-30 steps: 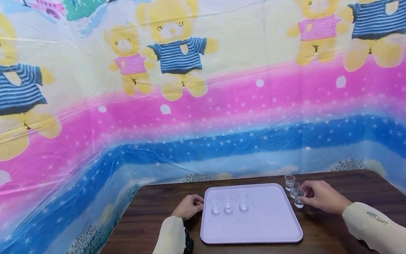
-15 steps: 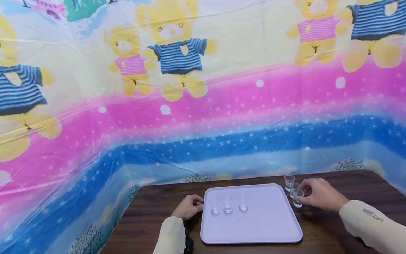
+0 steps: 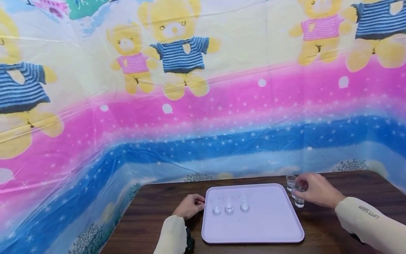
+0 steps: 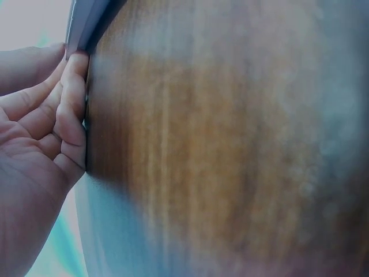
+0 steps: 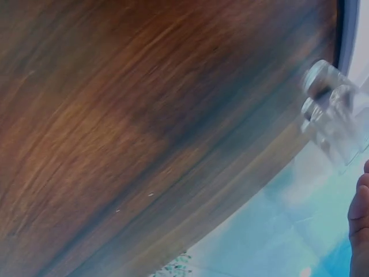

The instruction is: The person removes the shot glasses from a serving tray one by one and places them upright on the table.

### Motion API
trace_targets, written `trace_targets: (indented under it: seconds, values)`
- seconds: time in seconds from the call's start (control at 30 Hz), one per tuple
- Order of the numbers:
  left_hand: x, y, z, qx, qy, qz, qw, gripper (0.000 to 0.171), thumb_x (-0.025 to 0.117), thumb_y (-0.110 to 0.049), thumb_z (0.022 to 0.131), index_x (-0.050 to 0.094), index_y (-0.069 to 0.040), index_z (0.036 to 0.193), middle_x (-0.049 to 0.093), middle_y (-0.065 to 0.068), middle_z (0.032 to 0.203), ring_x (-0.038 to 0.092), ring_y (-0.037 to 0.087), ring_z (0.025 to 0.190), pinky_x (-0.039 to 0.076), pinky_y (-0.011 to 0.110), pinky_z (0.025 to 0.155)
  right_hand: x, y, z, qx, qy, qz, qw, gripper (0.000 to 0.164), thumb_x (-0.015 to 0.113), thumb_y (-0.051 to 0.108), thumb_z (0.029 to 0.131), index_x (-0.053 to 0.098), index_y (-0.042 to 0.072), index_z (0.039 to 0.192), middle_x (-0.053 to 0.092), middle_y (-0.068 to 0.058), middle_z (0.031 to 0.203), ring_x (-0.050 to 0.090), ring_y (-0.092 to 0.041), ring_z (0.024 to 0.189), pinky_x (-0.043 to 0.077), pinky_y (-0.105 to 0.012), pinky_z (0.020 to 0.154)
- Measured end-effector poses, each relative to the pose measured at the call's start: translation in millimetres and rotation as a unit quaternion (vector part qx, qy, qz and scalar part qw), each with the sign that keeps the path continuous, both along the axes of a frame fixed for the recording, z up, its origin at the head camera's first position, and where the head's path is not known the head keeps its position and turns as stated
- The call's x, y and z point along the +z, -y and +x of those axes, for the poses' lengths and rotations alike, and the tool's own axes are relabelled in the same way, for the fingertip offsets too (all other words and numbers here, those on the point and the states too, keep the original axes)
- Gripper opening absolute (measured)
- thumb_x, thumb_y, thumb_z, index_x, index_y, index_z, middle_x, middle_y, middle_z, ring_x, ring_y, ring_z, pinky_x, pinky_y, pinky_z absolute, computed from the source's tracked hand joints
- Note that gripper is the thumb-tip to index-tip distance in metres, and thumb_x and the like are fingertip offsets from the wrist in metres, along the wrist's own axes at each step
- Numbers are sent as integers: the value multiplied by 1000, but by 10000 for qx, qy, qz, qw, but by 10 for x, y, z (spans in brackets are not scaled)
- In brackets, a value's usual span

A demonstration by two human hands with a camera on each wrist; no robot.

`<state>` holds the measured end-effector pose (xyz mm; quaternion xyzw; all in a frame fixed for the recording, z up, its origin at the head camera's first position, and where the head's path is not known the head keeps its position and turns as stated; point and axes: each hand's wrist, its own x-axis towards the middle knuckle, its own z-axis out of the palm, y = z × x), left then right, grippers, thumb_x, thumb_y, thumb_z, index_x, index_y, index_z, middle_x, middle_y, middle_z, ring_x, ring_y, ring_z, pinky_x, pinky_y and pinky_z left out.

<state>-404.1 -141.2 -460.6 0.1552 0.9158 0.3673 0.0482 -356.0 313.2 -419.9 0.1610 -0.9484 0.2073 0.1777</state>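
Note:
My left hand (image 3: 189, 206) grips the left edge of a pale lilac tray (image 3: 253, 229). In the left wrist view, its thumb and fingers meet at the tray's rim (image 4: 86, 26). Three small clear shot glasses (image 3: 229, 205) stand in a row on the tray. Beyond the tray's right edge, three more stand in a line on the table: a far glass (image 3: 290, 182), a middle one and a near glass (image 3: 299, 202). My right hand (image 3: 318, 188) has thumb and forefinger at the middle glass, partly hiding it; whether they pinch it is unclear.
The dark wooden table (image 3: 352, 183) extends around the tray. A cloth (image 3: 206, 106) printed with bears and snowflakes hangs behind it. In the right wrist view, the table glasses (image 5: 331, 109) stand close together beside the tray edge.
My right hand has shifted from the near glass slightly left and away from me, toward the middle glass. The left hand and the tray stay in place. The head view shifts slightly.

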Motion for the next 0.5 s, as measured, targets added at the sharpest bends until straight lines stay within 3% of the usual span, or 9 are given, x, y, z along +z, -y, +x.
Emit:
trace_targets:
  seconds: [0.5]
  values:
    - [16, -2, 9, 13, 8, -14, 10000, 17, 63, -10, 89, 63, -4, 105, 59, 3, 88, 55, 18, 80, 47, 40, 77, -64, 547, -108, 649, 2, -245, 9976, 35, 79, 33, 75, 68, 11, 100, 62, 3, 89, 56, -16, 81, 47, -36, 69]
